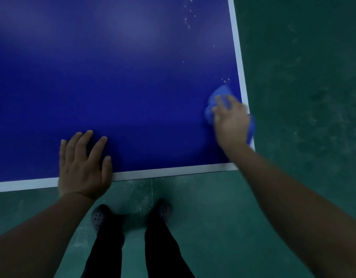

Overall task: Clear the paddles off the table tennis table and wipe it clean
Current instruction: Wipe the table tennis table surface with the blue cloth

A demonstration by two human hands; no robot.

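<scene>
The blue table tennis table [123, 81] with white edge lines fills the upper left of the head view. My right hand [230, 121] presses a crumpled blue cloth [221, 95] flat onto the table near its right corner, fingers spread and blurred. The cloth's other end sticks out past the table's right edge. My left hand [83, 165] rests flat on the table at its near edge, fingers spread, holding nothing. Small white specks [225, 79] lie on the surface just beyond the cloth, and more sit near the top right. No paddle is in view.
A green floor [303, 77] surrounds the table on the right and in front. My own legs in dark trousers and perforated shoes [163, 212] stand on it just short of the table's near edge.
</scene>
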